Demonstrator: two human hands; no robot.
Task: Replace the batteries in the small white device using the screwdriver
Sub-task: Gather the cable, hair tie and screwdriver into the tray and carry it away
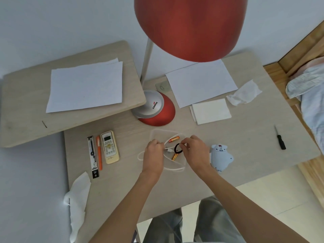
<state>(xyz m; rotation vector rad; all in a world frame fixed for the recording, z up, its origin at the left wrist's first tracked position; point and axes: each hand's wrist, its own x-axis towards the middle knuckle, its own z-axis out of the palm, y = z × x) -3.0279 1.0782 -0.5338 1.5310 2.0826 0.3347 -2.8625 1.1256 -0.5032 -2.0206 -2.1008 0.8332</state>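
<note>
The small white device (221,157) lies on the desk just right of my hands, its battery compartment open near its far end. A black-handled screwdriver (280,139) lies alone farther right. Both hands are over a clear plastic tray (156,134) that holds two orange batteries (174,139) (174,156), a white cable (175,170) and a black ring (178,149). My left hand (154,153) pinches the white cable at its plug. My right hand (194,151) pinches the black ring.
A red lamp's base (156,109) stands just behind the tray, its shade overhead. A remote (110,147), an orange pen (99,153) and a pen pack (93,156) lie to the left. Paper sheets (199,81), tissues (243,93) and a raised board (26,109) fill the far side.
</note>
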